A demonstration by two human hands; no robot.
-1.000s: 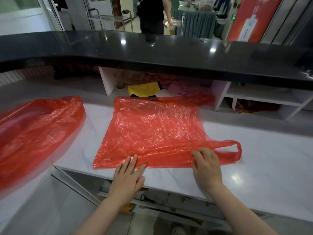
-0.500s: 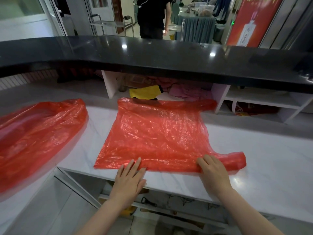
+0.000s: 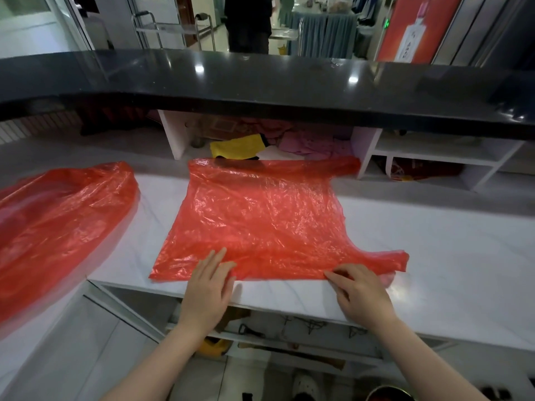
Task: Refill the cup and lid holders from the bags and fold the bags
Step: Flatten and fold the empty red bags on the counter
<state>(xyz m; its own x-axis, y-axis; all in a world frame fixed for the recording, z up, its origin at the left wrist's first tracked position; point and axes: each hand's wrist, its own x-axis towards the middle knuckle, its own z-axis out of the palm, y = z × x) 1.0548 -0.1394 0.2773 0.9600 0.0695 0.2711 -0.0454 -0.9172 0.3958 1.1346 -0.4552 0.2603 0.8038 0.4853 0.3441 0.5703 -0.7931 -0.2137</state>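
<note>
A red plastic bag (image 3: 260,221) lies flat on the white marble counter (image 3: 434,256), its handles pointing right. My left hand (image 3: 208,290) presses the bag's near edge with straight fingers. My right hand (image 3: 362,293) rests at the near right corner, below the handle, fingers slightly bent with the fingertips on the bag's edge. A second red bag (image 3: 58,221) lies crumpled and puffed at the left of the counter. No cup or lid holder is visible.
A raised black counter top (image 3: 260,82) runs across behind. White shelf compartments (image 3: 419,157) beneath it hold a yellow cloth (image 3: 237,147) and pink fabric. A person stands beyond the counter at the back. Tools lie on an open shelf below the counter's near edge.
My right hand has slid left along the near edge, flattening the near handle. The left hand stays pressed on the edge. The view has tipped slightly downward.
</note>
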